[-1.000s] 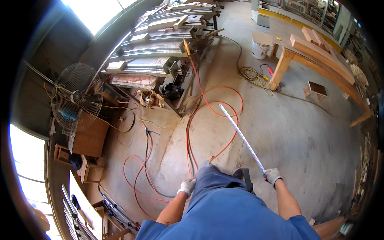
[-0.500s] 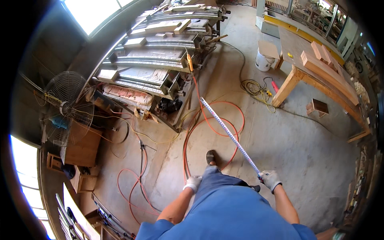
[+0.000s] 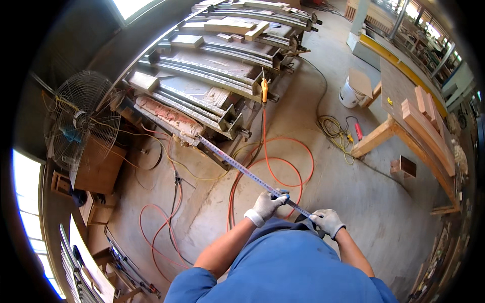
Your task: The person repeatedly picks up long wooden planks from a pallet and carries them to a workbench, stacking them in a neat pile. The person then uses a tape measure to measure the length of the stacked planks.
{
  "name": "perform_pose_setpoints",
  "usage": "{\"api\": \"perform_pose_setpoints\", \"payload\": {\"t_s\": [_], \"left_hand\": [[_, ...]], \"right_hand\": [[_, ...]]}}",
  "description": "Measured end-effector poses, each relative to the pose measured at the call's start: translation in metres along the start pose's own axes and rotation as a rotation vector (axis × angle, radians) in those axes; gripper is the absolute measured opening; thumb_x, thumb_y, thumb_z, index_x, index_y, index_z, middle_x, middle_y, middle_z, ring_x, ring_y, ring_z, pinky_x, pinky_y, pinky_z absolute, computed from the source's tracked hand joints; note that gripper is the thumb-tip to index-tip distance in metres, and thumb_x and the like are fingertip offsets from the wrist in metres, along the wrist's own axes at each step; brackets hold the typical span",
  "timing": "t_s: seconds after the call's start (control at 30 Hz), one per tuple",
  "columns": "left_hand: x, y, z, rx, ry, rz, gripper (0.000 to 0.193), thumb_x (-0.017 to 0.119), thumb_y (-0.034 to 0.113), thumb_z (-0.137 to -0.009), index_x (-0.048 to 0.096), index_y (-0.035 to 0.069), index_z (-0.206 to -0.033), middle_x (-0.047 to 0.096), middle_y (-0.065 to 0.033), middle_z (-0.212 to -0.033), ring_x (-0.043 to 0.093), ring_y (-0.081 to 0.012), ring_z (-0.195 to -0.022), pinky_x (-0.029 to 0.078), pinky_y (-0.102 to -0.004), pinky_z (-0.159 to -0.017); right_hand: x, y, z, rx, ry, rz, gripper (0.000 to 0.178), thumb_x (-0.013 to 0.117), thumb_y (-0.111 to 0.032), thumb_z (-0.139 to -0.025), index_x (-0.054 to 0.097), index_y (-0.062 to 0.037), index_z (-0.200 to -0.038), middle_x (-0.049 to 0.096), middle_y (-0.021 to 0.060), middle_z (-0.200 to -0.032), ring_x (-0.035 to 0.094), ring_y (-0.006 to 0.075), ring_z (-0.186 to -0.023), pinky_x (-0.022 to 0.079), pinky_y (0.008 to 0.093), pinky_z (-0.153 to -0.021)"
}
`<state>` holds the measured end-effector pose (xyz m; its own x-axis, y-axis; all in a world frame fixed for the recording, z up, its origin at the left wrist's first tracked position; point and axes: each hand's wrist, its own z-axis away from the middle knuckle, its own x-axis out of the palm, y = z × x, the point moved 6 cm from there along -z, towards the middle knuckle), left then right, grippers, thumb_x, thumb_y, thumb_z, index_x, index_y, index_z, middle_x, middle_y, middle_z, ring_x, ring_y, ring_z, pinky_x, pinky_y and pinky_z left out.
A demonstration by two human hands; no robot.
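Note:
A long white-and-blue tape measure blade (image 3: 237,165) slants up and left from my hands. Its far end is by the lower corner of the rack of metal rails (image 3: 222,118). My left hand (image 3: 267,206), in a pale work glove, is closed around the blade; something small and dark blue shows at its fingers. To the right, my gloved right hand (image 3: 328,222) grips the near stretch of the tape, close to my waist. Whether the case sits in either hand, I cannot tell.
Orange hoses (image 3: 273,166) loop over the floor ahead. A wire-cage fan (image 3: 81,118) stands at left. On the right are a wooden table (image 3: 394,96) with stacked planks (image 3: 429,129), a white bucket (image 3: 348,96) and a coiled yellow cable (image 3: 331,131).
My left hand has risen from beside my leg and taken hold of the tape. The blade has swung left toward the rack, and my right hand has shifted slightly left.

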<state>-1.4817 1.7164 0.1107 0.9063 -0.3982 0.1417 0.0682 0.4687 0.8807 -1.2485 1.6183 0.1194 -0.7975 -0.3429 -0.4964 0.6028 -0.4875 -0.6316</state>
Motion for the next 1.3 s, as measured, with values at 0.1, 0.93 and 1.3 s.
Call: {"api": "perform_pose_setpoints", "payload": {"t_s": [0.1,0.93,1.3], "left_hand": [[0.008,-0.001,0.006,-0.124,0.127,0.271,0.023,0.065,0.015,-0.094,0.07,-0.001,-0.109,0.067,-0.0029,-0.082,0.057,-0.0068,-0.066,0.045,-0.0221,-0.058],[-0.03,0.006,-0.075,0.04,0.408,0.241,0.021,0.064,0.017,-0.096,0.068,-0.003,-0.097,0.067,-0.0059,-0.078,0.061,-0.0125,-0.062,0.05,-0.0267,-0.056],[0.019,-0.007,-0.07,-0.02,0.333,0.27,0.025,0.065,0.022,-0.096,0.07,-0.002,-0.091,0.065,-0.0036,-0.076,0.056,-0.0102,-0.064,0.048,-0.0259,-0.06]], "right_hand": [[-0.015,-0.021,-0.014,-0.116,-0.025,0.127,0.032,0.061,-0.036,-0.089,0.075,-0.0087,-0.097,0.073,0.0125,-0.09,0.069,0.0292,-0.084,0.053,0.0389,-0.081],[-0.115,0.108,-0.003,0.064,-0.02,0.081,0.022,0.067,-0.023,-0.084,0.076,-0.0037,-0.089,0.07,0.0069,-0.072,0.062,0.0136,-0.063,0.051,0.0312,-0.06],[-0.092,0.074,-0.038,-0.007,0.011,0.032,0.021,0.068,-0.019,-0.082,0.075,0.0004,-0.083,0.072,0.0123,-0.073,0.067,0.0168,-0.064,0.053,0.0324,-0.061]]}}
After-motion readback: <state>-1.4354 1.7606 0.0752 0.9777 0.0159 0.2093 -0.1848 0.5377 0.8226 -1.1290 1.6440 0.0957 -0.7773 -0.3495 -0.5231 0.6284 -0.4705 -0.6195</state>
